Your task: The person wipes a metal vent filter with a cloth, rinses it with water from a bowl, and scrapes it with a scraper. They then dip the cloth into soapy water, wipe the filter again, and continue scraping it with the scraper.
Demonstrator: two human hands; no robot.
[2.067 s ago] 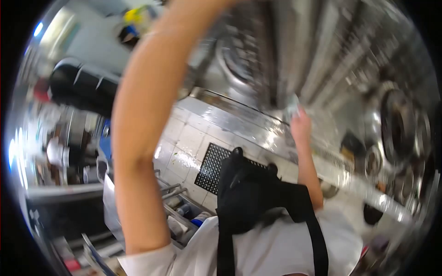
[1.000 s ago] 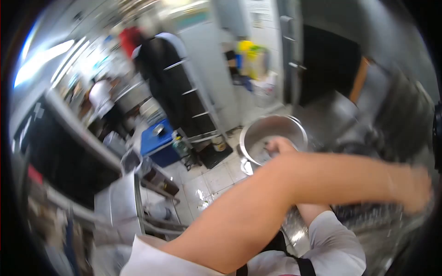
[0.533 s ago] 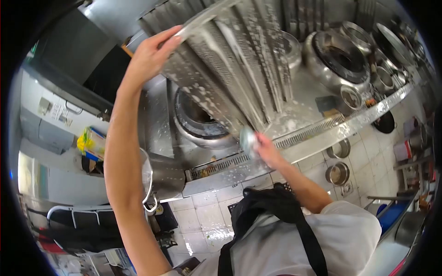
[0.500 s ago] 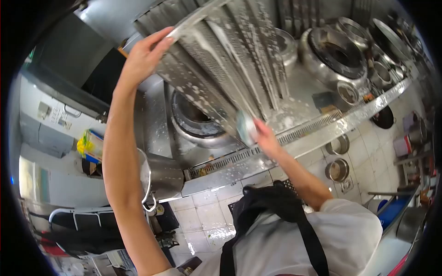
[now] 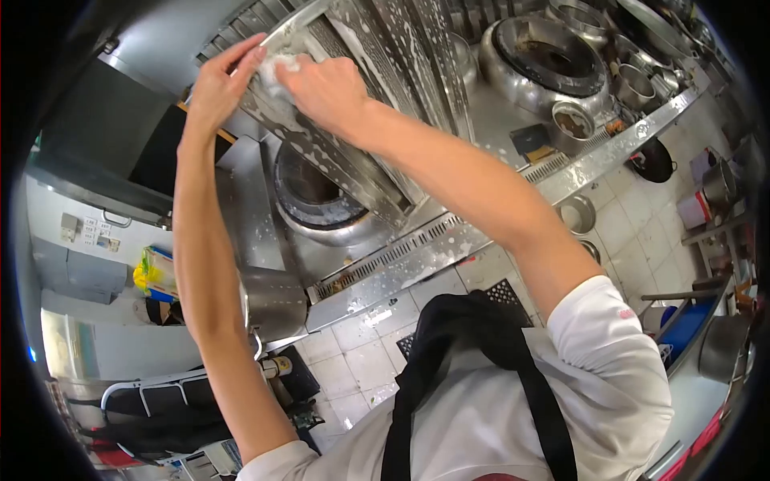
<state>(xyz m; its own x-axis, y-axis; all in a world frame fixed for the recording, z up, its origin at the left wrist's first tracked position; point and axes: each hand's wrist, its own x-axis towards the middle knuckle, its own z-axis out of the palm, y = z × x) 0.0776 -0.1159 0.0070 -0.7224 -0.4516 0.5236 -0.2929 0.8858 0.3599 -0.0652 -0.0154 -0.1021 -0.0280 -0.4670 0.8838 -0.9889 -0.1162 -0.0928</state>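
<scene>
Left grip (image 5: 220,84) pinched onto ridged metal panel (image 5: 381,60), tilted, foam-streaked, right grip (image 5: 327,92) curled over white suds (image 5: 277,74), hold unclear

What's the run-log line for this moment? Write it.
left hand: holding ridged panel by edge | right hand: at suds, held item unclear | burner: partly hidden

Readable text: none | wall (image 5: 163,224): small grid of dark marks (image 5: 98,233) on white, too tiny to read | white shirt (image 5: 481,401), right sleeve: small pink mark (image 5: 626,313), lettering or emblem unclear, illegible
</scene>
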